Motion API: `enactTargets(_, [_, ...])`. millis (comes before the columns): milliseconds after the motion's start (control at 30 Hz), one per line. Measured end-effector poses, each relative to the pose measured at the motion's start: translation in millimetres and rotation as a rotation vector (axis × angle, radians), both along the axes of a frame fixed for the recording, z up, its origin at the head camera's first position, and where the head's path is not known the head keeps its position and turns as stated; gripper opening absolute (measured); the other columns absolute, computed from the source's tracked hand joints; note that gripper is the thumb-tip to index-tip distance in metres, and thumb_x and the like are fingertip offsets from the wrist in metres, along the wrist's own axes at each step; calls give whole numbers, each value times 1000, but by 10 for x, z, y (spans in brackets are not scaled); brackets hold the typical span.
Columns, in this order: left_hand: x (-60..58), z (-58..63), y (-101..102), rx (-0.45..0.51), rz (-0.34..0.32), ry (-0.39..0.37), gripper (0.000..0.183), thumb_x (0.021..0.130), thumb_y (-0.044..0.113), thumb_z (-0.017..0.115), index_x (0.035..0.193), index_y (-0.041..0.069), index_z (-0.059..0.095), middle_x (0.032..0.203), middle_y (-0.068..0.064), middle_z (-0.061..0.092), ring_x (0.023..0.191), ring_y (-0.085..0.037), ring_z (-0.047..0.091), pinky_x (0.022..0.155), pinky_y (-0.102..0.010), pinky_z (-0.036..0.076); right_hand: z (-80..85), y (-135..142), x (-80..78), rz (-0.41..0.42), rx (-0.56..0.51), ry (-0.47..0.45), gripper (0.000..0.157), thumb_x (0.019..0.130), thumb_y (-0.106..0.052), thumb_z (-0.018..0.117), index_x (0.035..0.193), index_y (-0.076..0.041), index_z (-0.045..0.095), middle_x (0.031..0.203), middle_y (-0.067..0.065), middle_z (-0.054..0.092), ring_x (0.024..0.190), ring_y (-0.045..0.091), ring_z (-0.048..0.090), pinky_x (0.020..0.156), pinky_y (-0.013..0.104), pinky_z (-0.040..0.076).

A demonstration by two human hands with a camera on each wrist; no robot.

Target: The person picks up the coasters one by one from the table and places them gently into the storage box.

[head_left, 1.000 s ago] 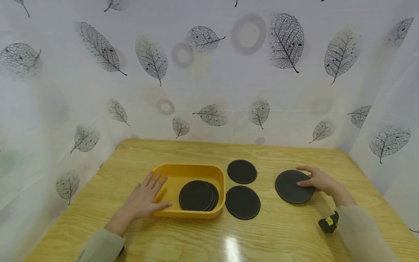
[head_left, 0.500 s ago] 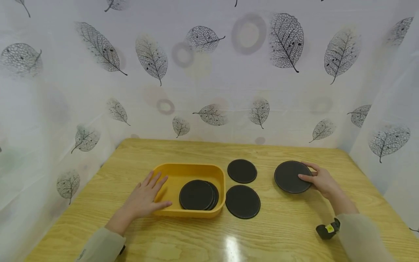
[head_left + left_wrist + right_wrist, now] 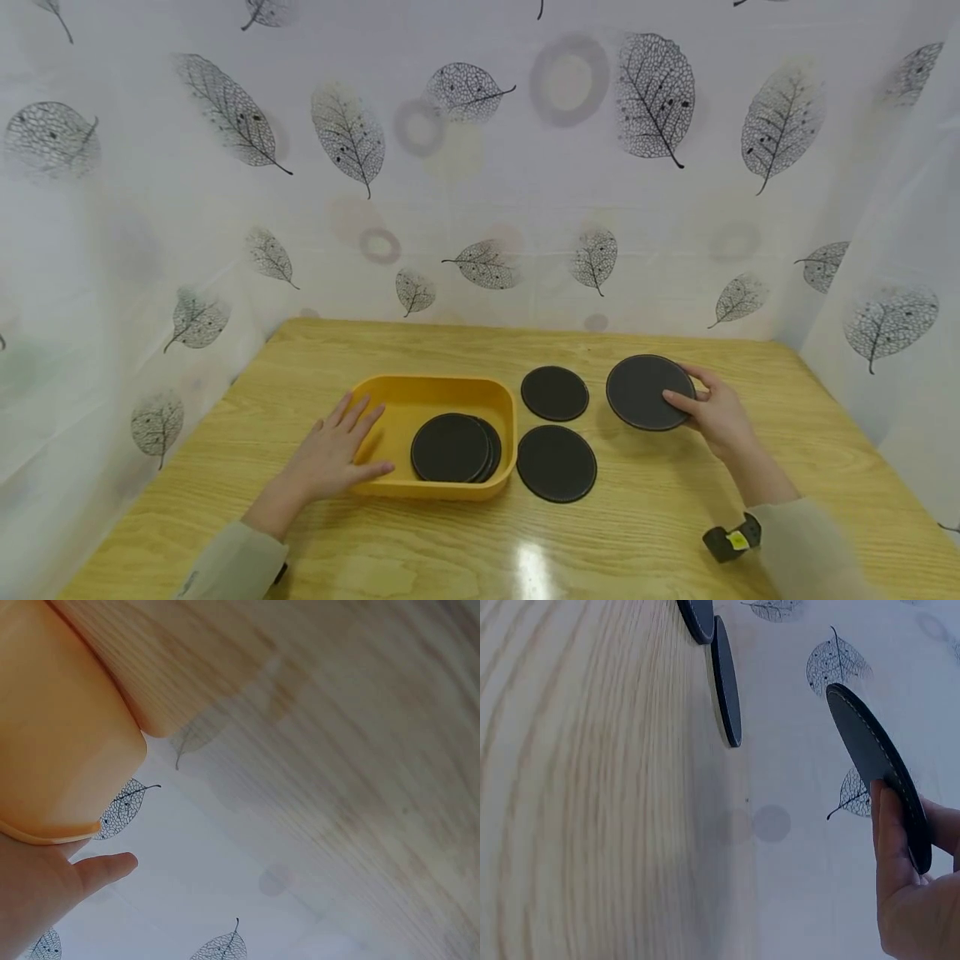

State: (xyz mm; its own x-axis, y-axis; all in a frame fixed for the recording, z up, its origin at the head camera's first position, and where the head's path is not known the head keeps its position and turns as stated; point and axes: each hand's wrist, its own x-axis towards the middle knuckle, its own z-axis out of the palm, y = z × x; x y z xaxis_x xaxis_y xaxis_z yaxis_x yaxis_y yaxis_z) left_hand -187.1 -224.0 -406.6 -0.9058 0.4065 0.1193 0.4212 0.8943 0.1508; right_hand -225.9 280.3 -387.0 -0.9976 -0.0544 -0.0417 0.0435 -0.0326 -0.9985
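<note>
In the head view my right hand pinches a round black coaster by its right edge, thumb on top. The right wrist view shows this coaster tilted and clear of the tabletop, its rim stitched. My left hand lies with spread, straight fingers over the left rim of a yellow plastic basin. Inside the basin, on its right side, a few black coasters overlap in a stack. The left wrist view shows the basin's outer wall above the hand.
Two more black coasters lie flat on the wooden table right of the basin: a farther coaster and a nearer coaster, which sits close beside the basin's wall. A leaf-printed white curtain encloses the table's back and sides.
My right hand has lifted the coaster off the table and carried it up and to the left, toward the two lying coasters. My left hand and the basin have stayed in place.
</note>
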Motion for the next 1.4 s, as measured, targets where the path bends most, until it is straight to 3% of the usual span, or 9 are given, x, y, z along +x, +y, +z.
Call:
enactTargets(233, [-5, -19, -6, -1, -3, 3, 83, 79, 61, 48, 139, 9, 28, 143, -16, 19, 130, -38, 8, 88, -65, 23, 14, -267, 39, 3, 77, 34, 75, 83, -6, 60, 139, 4, 11, 84, 1, 60, 69, 14, 64, 64, 25, 51])
enactTargets(433, [-12, -30, -9, -5, -1, 5, 83, 79, 62, 47, 140, 9, 27, 143, -16, 19, 130, -38, 8, 88, -65, 23, 64, -536, 82, 10, 163, 74, 70, 84, -6, 59, 139, 3, 17, 96, 15, 56, 72, 13, 63, 65, 27, 51])
enactTargets(867, [0, -10, 0, -5, -1, 5, 83, 79, 61, 48, 139, 8, 28, 143, -17, 20, 130, -38, 10, 87, -65, 24, 121, -1122, 47, 128, 78, 96, 62, 83, 3, 57, 136, 3, 24, 103, 30, 55, 71, 20, 64, 64, 31, 51])
enactTargets(1233, [4, -12, 4, -6, -5, 8, 82, 79, 61, 47, 139, 9, 29, 143, -17, 21, 129, -38, 10, 86, -66, 25, 57, -1569, -18, 200, 9, 92, 60, 80, 6, 59, 133, 2, 30, 100, 27, 58, 72, 23, 64, 61, 34, 52])
enactTargets(1400, [6, -17, -5, -7, -6, 12, 81, 80, 61, 47, 139, 9, 28, 143, -17, 21, 129, -38, 10, 86, -66, 26, 21, -1758, -39, 233, 26, 89, 61, 80, 3, 61, 133, 1, 31, 98, 25, 60, 74, 25, 64, 62, 35, 52])
